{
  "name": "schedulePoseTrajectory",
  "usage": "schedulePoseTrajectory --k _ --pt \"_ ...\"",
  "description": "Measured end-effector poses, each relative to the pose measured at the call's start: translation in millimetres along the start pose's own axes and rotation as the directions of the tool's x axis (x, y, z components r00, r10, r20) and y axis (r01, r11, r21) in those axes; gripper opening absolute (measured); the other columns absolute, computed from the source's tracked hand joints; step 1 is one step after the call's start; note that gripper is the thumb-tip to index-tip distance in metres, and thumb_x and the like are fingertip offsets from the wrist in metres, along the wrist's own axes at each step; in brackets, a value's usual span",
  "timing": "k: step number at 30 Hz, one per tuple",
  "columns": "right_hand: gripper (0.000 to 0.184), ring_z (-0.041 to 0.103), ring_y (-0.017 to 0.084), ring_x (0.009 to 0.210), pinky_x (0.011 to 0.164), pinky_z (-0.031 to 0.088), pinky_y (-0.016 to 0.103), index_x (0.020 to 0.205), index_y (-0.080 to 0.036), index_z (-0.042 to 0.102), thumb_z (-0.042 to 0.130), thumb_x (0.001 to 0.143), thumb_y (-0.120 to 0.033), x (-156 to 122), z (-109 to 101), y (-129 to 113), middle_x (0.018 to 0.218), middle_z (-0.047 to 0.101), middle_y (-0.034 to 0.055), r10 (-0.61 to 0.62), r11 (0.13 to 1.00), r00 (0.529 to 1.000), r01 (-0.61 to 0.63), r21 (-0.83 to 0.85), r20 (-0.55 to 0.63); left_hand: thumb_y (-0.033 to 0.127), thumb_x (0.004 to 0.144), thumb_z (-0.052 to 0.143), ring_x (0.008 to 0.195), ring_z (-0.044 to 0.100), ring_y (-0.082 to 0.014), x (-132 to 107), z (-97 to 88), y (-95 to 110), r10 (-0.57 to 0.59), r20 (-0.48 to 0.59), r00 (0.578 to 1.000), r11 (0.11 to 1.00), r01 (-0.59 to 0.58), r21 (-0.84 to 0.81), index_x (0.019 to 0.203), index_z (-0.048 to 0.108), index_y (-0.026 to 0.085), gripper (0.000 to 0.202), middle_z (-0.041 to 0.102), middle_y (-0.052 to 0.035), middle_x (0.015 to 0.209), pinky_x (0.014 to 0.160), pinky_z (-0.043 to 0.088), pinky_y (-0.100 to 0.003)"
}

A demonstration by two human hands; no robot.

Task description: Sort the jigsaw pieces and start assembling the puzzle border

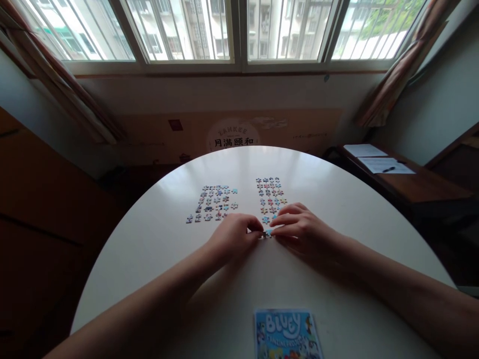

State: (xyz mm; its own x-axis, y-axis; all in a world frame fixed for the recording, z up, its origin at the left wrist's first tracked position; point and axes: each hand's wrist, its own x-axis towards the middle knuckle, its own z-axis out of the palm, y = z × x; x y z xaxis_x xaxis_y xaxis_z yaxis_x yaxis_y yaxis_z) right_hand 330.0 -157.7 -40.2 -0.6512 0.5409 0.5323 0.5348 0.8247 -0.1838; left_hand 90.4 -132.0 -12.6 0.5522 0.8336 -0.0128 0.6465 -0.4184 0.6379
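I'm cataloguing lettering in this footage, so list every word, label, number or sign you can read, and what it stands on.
"BLUEY": on the blue cover at the bottom of the picture.
"月满颐和": on the tan panel at the back.
Too small or blurred: the line under "BLUEY", the panel's smaller print, anything on the papers.

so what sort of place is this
Probably a room in a home: curtains hang by barred windows, and jigsaw pieces lie in rows on a round white table.
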Motion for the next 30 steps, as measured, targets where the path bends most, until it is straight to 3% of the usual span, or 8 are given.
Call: schedulePoseTrajectory --k 19,30 --pt "0.016 0.069 0.018 0.094 0.088 0.041 0.036 0.097 -0.027 0.076 0.061 0.098 -0.023 4.8 -1.3 -2.7 0.100 0.079 -0.0012 -0.034 0.999 0.998 0.032 0.041 0.047 0.021 0.079 0.062 0.088 0.068 -0.0212 1.7 8.7 1.0 0.016 -0.070 0.997 0.989 -0.005 0.151 0.087 0.080 0.029 0.020 0.078 0.0010 0.091 0.081 0.050 -0.034" --pt "0.014 0.070 0.017 0.090 0.086 0.041 0.036 0.097 -0.026 0.075 0.062 0.096 -0.022 2.7 -0.7 -2.7 0.098 0.079 -0.0006 -0.037 0.999 0.998 0.035 0.042 0.049 0.024 0.080 0.060 0.085 0.064 -0.0201 0.3 8.7 2.4 0.001 -0.073 0.997 0.979 0.014 0.204 0.085 0.077 0.030 0.019 0.072 0.0000 0.089 0.072 0.046 -0.032"
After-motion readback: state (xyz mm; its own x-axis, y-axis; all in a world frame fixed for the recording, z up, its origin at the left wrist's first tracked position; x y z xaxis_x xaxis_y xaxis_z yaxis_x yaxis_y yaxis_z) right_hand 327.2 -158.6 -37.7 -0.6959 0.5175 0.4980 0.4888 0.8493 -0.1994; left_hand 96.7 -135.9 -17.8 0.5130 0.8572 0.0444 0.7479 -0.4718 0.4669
